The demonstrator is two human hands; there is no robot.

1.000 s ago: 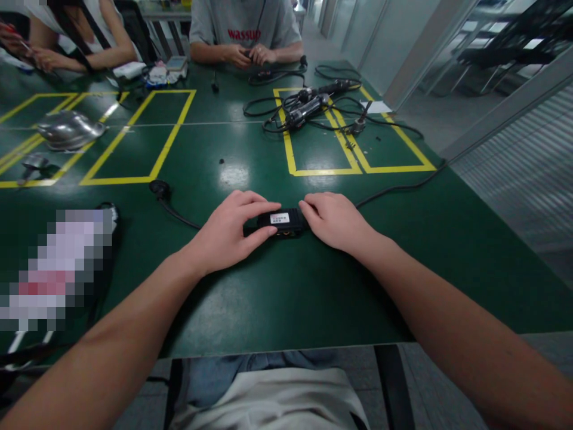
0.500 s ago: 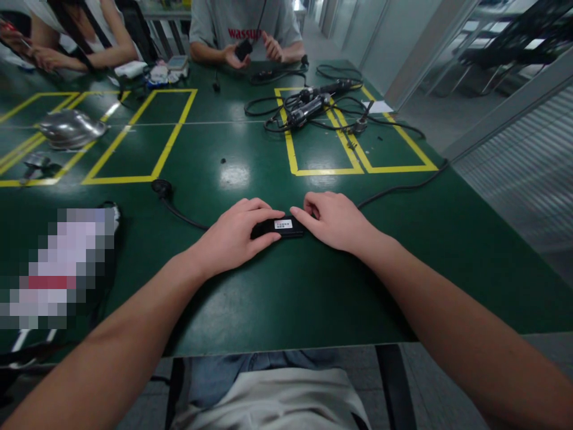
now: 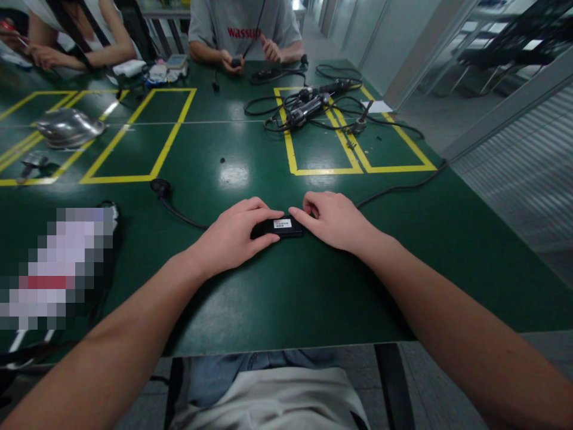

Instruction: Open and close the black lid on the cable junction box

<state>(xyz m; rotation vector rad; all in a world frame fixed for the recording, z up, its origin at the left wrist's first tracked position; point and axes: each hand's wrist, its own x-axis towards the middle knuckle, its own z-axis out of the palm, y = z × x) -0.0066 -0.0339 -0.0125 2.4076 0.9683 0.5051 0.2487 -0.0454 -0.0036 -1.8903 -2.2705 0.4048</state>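
Observation:
A black power adapter (image 3: 293,230) with a small white printed label lies on the green table in front of me. My left hand (image 3: 237,233) is closed around its left part, thumb on the near side and fingers on the far side. At the adapter's right end is my right hand (image 3: 333,221), its fingers curled and its thumb against the far corner. A cord with a black plug (image 3: 161,188) runs under my left hand. Another black cable (image 3: 398,189) leads from behind my right hand to the table's right edge; where it joins the adapter is hidden.
Tangled cables with black cylindrical tools (image 3: 308,110) lie at the back right, over yellow tape outlines (image 3: 326,171). A shiny metal bowl-like piece (image 3: 69,128) stands at left. A pixelated item (image 3: 67,257) lies near left. Two people sit opposite; one holds a small black object (image 3: 236,62).
My hands and the adapter stay almost still. Across the table, a person's hand has lowered and turned the small black object it holds.

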